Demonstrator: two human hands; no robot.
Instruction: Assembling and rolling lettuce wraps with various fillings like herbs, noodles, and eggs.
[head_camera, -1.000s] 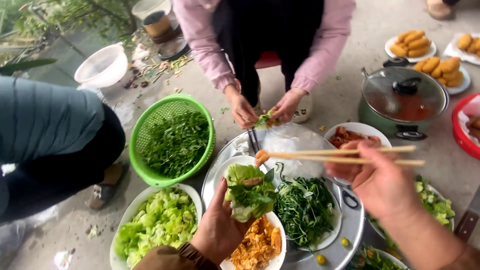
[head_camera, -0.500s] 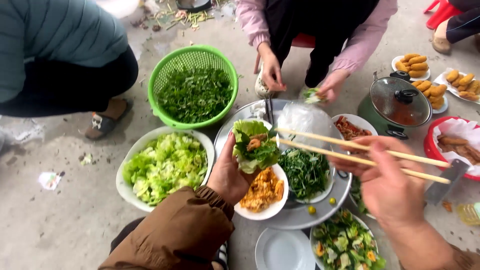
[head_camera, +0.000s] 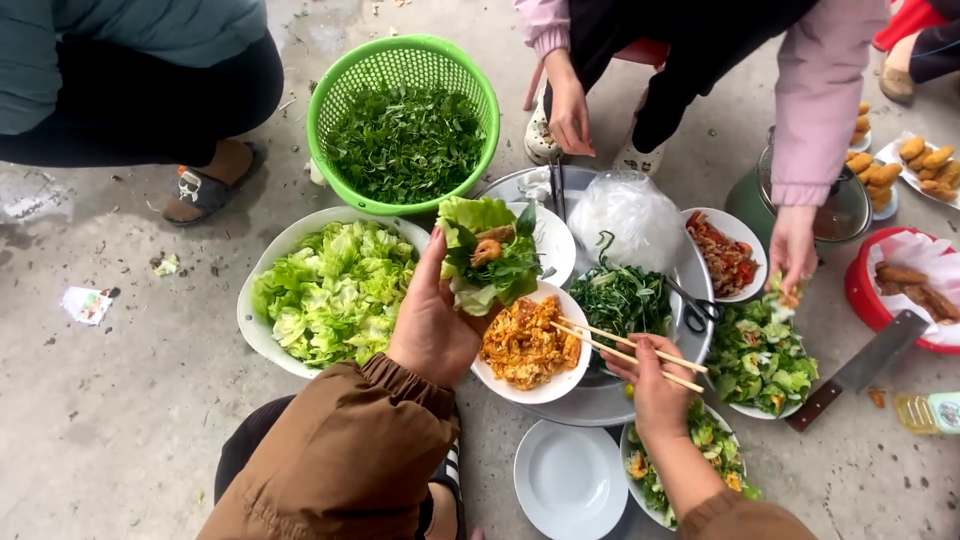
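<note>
My left hand (head_camera: 432, 325) holds a lettuce leaf wrap (head_camera: 488, 255) filled with dark greens and a shrimp, raised over the round metal tray (head_camera: 585, 400). My right hand (head_camera: 655, 385) grips a pair of wooden chopsticks (head_camera: 622, 352); their tips rest on the orange fried food in a white bowl (head_camera: 528, 348). Just beyond that bowl lies a heap of dark cooked greens (head_camera: 625, 300).
A green basket of herbs (head_camera: 405, 125) and a bowl of lettuce (head_camera: 325, 290) lie left. A person in pink reaches toward a salad plate (head_camera: 765, 360). A cleaver (head_camera: 855, 370), empty white plate (head_camera: 570, 480), lidded pot (head_camera: 840, 205) and fried rolls (head_camera: 915, 165) surround the tray.
My right hand has swung the chopsticks down and left into the bowl of orange food. The view has shifted closer. The person in pink has moved a hand to the salad plate.
</note>
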